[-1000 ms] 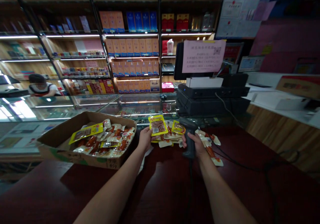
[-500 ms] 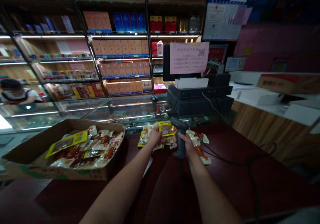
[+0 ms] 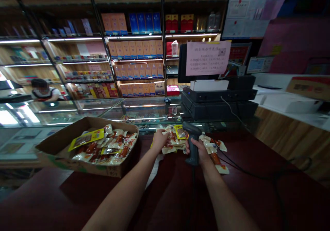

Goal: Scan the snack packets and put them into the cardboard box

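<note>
Scanner [image 3: 193, 152] in view first: from my remote seat I see the right hand [image 3: 202, 150] grasping it by the handle, fingers wrapped round the grip, with the dark head pointing up and to the left. Its cord drops from the bottom of the handle toward the near edge of the tabletop [image 3: 242, 193]. The left hand [image 3: 161, 140] reaches over the left part of a pile [image 3: 177, 141] of packets, its fingers bent down on them; I can't tell whether they pinch one or only rest there. That pile lies on the tabletop between the two hands, mostly pale packets with reddish-brown contents, and a yellow packet [image 3: 181, 132] sits on top, just left of the scanner's head.

To the right of the right hand I make out a few loose packets [image 3: 215, 157], partly hidden by it, with a black cable [image 3: 241, 170] trailing off rightward. Over on my left stands an open carton [image 3: 103, 171], holding more pale packets and a long yellow pouch [image 3: 86, 139] that lies slanted across them. Behind the tabletop I see a glass case [image 3: 144, 104], and beyond the scanner a monitor [image 3: 182, 64] with a pink sheet [image 3: 207, 57] over its front.
</note>
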